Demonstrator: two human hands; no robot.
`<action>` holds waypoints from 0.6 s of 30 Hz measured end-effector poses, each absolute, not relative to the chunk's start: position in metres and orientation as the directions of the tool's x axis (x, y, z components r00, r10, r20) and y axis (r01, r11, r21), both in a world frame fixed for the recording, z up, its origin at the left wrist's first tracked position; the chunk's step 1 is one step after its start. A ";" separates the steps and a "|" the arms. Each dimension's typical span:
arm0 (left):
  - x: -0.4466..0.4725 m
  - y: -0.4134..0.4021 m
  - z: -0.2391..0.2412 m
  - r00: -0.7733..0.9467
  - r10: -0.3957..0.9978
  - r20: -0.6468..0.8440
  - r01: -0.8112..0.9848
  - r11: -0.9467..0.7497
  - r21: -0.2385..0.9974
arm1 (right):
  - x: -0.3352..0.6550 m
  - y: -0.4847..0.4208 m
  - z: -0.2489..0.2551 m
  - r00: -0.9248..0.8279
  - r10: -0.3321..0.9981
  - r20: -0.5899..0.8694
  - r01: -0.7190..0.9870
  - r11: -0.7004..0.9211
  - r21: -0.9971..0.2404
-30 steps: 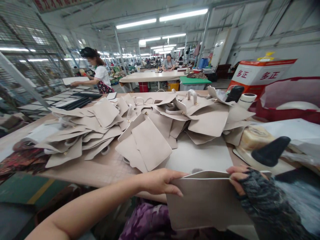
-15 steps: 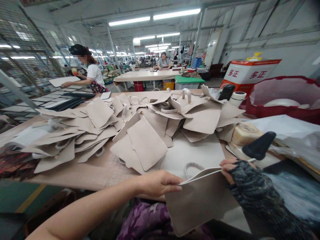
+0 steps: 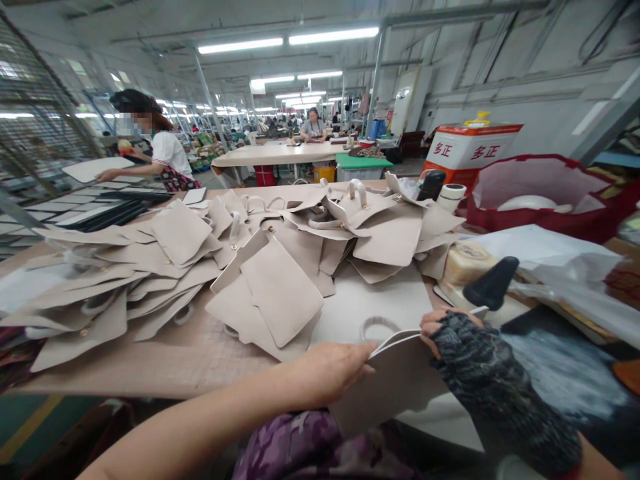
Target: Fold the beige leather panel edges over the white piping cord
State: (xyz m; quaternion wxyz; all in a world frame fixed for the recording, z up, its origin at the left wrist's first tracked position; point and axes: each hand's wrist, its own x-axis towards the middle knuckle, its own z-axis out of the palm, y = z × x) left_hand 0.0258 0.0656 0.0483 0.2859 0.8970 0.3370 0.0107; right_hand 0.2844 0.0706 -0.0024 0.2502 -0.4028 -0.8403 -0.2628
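A taupe leather bag panel [image 3: 385,387] with a pale edge hangs over my lap at the table's front edge. My left hand [image 3: 343,370] pinches its left top corner, the fingertips partly hidden. At the right end of the same edge, my right hand [image 3: 433,328] grips the panel with bent fingers; a dark grey knitted sleeve [image 3: 480,360] covers its wrist. A thin pale tip [image 3: 479,311] sticks out beyond this hand, its kind unclear. Just behind the panel, a looped handle [image 3: 377,325] rises over a white sheet [image 3: 345,310].
Taupe bag pieces [image 3: 283,287] with handles lie heaped across the table [image 3: 165,363]. On the right are a black cone-shaped object [image 3: 493,285], a yellowish block [image 3: 467,260], a red bag [image 3: 550,223] and a printed can [image 3: 470,150]. A co-worker [image 3: 167,150] holds a board at the far left.
My view has turned slightly right, so the scene sits further left. The panel has tilted and shows less of its face. Both hands keep their hold on its top edge.
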 end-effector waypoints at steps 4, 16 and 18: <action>0.026 0.069 0.052 0.791 0.598 -0.130 0.565 -0.631 0.532 | 0.290 0.077 -0.005 -0.563 0.570 0.598 0.804 0.544 0.239; 0.039 0.079 0.049 0.751 0.645 -0.143 0.603 -0.582 0.545 | 0.282 0.068 0.002 -0.572 0.632 0.522 0.780 0.616 0.109; 0.039 0.081 0.050 0.748 0.649 -0.136 0.581 -0.542 0.607 | 0.283 0.069 0.004 -0.575 0.636 0.515 0.772 0.629 0.085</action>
